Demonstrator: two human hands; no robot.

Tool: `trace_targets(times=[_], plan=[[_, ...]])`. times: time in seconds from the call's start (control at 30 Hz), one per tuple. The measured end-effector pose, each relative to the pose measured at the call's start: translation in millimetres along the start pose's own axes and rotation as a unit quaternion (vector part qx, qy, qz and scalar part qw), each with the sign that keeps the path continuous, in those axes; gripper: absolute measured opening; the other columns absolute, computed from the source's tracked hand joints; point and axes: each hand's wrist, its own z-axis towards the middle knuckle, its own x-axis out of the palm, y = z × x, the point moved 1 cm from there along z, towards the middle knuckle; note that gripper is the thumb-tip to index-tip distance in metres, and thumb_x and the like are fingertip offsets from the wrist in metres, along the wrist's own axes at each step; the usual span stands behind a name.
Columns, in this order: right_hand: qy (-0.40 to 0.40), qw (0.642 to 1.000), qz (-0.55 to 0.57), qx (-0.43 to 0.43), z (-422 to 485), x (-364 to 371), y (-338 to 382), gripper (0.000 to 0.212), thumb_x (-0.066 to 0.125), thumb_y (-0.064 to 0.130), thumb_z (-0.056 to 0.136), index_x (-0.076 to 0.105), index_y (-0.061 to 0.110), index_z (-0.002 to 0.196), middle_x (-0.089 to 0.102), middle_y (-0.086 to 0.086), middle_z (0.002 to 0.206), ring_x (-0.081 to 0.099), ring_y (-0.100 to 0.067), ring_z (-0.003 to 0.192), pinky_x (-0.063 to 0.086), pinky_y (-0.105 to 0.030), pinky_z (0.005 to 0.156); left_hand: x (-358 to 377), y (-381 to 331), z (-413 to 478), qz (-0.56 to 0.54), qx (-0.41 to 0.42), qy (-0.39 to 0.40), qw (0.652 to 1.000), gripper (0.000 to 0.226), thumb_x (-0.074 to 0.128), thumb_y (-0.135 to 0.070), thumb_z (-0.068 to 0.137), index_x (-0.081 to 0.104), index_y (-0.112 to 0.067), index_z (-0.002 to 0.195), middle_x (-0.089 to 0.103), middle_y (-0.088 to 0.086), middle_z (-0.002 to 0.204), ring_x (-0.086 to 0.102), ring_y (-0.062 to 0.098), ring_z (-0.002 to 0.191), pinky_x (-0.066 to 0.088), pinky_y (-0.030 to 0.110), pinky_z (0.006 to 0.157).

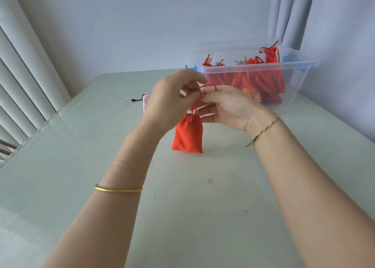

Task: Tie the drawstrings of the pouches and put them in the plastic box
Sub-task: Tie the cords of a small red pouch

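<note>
One red pouch [187,134] hanging by its drawstrings [205,86] over the table [182,206].
Up close together, left hand [170,101] and right hand [229,107], fingers pinching the drawstrings above it. Behind the right hand, one clear plastic box [300,89] with a heap of red pouches [239,79], too jumbled to count. One pink pouch [147,100] half hidden behind the left hand.
</note>
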Motion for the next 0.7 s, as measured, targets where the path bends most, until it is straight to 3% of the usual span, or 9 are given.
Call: trace_targets(times=[0.1, 0.2, 0.27, 0.37, 0.43, 0.57, 0.7], plan=[[0.034, 0.998, 0.047, 0.011, 0.4, 0.7, -3.3, 0.024, 0.046, 0.010, 0.093, 0.060, 0.018, 0.076, 0.066, 0.002, 0.073, 0.060, -0.013, 0.067, 0.047, -0.027, 0.069, 2.0, 2.8, -2.2, -0.001, 0.003, -0.029, 1.000, 0.035, 0.058, -0.011, 0.076, 0.066, -0.032, 0.102, 0.065, -0.012, 0.082, 0.062, 0.012, 0.082, 0.052, 0.042, 0.077], [0.049, 0.998, 0.037, 0.014, 0.9, 1.1, -5.4, 0.021, 0.048, 0.014, 0.094, 0.059, 0.018, 0.077, 0.066, 0.004, 0.075, 0.059, -0.010, 0.067, 0.047, -0.023, 0.066, 1.9, 4.8, -2.7, -0.014, -0.004, -0.050, 0.999, 0.034, 0.059, -0.014, 0.076, 0.067, -0.037, 0.100, 0.065, -0.016, 0.081, 0.063, 0.011, 0.082, 0.052, 0.043, 0.076], [0.035, 0.999, 0.017, 0.016, 1.5, -0.2, -6.5, 0.021, 0.047, 0.018, 0.095, 0.058, 0.017, 0.076, 0.065, 0.002, 0.078, 0.058, -0.011, 0.067, 0.045, -0.023, 0.065, 0.9, 7.4, -1.8, -0.028, -0.018, -0.056, 0.998, 0.031, 0.063, -0.014, 0.077, 0.067, -0.040, 0.093, 0.066, -0.017, 0.080, 0.062, 0.005, 0.080, 0.053, 0.036, 0.075], [-0.048, 0.998, -0.027, 0.002, 1.4, -5.4, -7.1, 0.025, 0.048, 0.023, 0.095, 0.055, 0.015, 0.072, 0.063, -0.003, 0.080, 0.056, -0.012, 0.061, 0.044, -0.022, 0.057, -0.3, 11.7, 0.5, -0.065, -0.040, -0.043, 0.996, 0.020, 0.064, -0.005, 0.081, 0.070, -0.020, 0.091, 0.068, -0.010, 0.080, 0.059, -0.006, 0.068, 0.045, 0.015, 0.065], [-0.087, 0.996, -0.027, -0.014, 1.5, -8.4, -6.1, 0.029, 0.049, 0.024, 0.095, 0.055, 0.015, 0.068, 0.063, -0.004, 0.078, 0.054, -0.011, 0.054, 0.042, -0.021, 0.051, -1.1, 13.6, 0.8, -0.115, -0.082, -0.037, 0.989, 0.016, 0.060, 0.000, 0.083, 0.069, -0.011, 0.092, 0.069, -0.004, 0.080, 0.060, -0.003, 0.064, 0.044, 0.012, 0.060], [-0.133, 0.988, 0.076, -0.015, 4.4, -6.1, -3.9, 0.036, 0.052, 0.018, 0.090, 0.048, 0.015, 0.054, 0.063, -0.006, 0.076, 0.049, -0.011, 0.047, 0.038, -0.023, 0.049, 0.9, 19.2, 0.5, -0.171, -0.172, -0.045, 0.969, 0.011, 0.056, -0.007, 0.089, 0.063, -0.014, 0.083, 0.069, -0.003, 0.079, 0.064, 0.003, 0.063, 0.047, 0.018, 0.056], [-0.143, 0.961, 0.235, -0.031, 7.4, 1.4, -7.9, 0.043, 0.046, 0.012, 0.087, 0.035, 0.018, 0.045, 0.068, -0.005, 0.074, 0.049, -0.011, 0.045, 0.038, -0.022, 0.048, 2.1, 27.4, -0.2, -0.139, -0.235, -0.057, 0.960, 0.009, 0.050, -0.010, 0.091, 0.054, -0.010, 0.082, 0.065, -0.001, 0.074, 0.059, 0.007, 0.056, 0.043, 0.016, 0.048]])
